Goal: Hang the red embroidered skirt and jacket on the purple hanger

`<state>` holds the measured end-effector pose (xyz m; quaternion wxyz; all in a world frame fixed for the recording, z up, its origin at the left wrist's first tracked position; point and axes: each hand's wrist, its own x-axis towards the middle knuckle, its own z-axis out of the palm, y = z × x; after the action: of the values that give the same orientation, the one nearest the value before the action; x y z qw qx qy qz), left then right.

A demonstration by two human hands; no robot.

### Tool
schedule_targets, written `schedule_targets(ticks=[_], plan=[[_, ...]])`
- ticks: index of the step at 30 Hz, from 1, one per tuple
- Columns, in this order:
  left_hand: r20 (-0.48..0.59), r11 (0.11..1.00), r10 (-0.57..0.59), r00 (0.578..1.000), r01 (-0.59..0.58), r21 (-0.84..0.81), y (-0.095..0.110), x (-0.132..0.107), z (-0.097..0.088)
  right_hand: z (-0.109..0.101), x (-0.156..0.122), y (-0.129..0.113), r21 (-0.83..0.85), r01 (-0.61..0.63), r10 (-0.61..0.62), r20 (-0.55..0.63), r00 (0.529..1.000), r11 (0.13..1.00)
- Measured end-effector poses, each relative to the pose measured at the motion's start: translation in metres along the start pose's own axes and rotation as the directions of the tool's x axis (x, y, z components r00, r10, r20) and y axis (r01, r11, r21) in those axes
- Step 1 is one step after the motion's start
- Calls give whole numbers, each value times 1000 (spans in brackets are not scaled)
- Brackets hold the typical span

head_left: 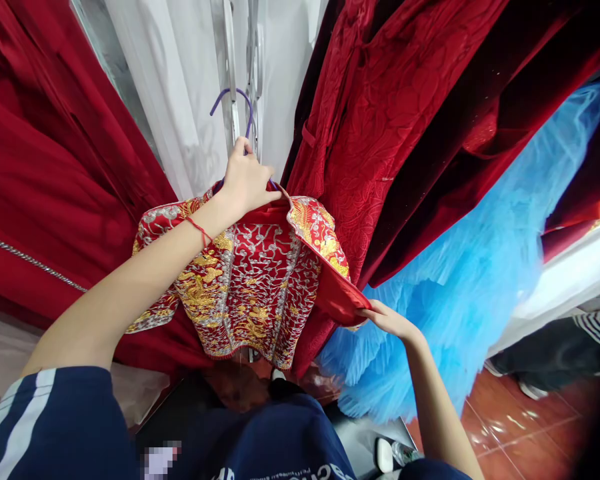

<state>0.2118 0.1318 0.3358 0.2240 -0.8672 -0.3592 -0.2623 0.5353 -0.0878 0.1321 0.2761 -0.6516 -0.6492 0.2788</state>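
Jacket [250, 287]: on hanger [240, 91]
Left hand [247, 180]: grip clamped on hanger
Right hand [387, 320]: grip pinching jacket sleeve
Risk: sleeve tug could slip jacket off

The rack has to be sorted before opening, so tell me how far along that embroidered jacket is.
Done: the embroidered jacket sits on its purple hanger. In hand: the left hand grips the hanger's neck; the right hand touches the sleeve hem. Left: the hook seems to hang on nothing yet, between the red gowns.
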Motion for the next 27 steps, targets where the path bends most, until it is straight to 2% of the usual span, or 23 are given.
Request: schedule_targets(ticks=[2,4,5,7,8,9,10,11,13,15,16,19,21,23,25,26,27], plan=[[-12,998,-10,1000,10,-55,0,0,1,-13,-14,-1,-24,27,-28,-68,997,999],[-14,995,-22,1000,20,-99,0,0,2,-20,-24,-2,-45,19,-30,-246,969,999],[-13,993,-28,1000,26,-113,1,1,2,-22,-28,-3,-45,-3,-14,-368,930,999],[-3,991,-42,999,42,-131,3,2,3,-20,-36,-7,-47,-43,6,-600,800,998],[6,989,-51,999,51,-138,5,3,4,-16,-39,-11,-66,-48,-9,-682,731,997],[18,987,-62,998,64,-147,6,4,4,-11,-41,-16,-106,-33,-56,-729,682,994],[32,985,-75,997,80,-156,7,5,4,-3,-43,-23,-171,14,-137,-734,665,985],[50,982,-89,995,96,-164,9,5,4,7,-44,-30,-253,98,-251,-693,676,962],[89,977,-113,990,127,-172,11,6,2,33,-43,-48,-401,334,-509,-499,701,853],[116,976,-120,986,139,-168,12,7,1,65,-39,-68,-478,503,-678,-328,658,720],[118,977,-116,986,135,-165,12,6,1,82,-37,-78,-490,535,-711,-308,632,688],[86,982,-90,992,103,-158,8,6,2,125,-31,-108,-484,563,-741,-404,536,671],[69,985,-76,995,86,-151,5,6,4,140,-32,-127,-456,596,-749,-447,489,661],[76,986,-69,995,79,-143,3,5,5,142,-36,-142,-415,641,-758,-456,467,645],[92,987,-74,993,86,-136,1,4,5,133,-40,-151,-378,650,-742,-470,478,659],[96,987,-76,992,88,-133,1,3,5,125,-41,-153,-367,628,-719,-472,510,686],[97,987,-78,992,90,-131,2,1,4,117,-42,-153,-362,588,-688,-456,565,723]])
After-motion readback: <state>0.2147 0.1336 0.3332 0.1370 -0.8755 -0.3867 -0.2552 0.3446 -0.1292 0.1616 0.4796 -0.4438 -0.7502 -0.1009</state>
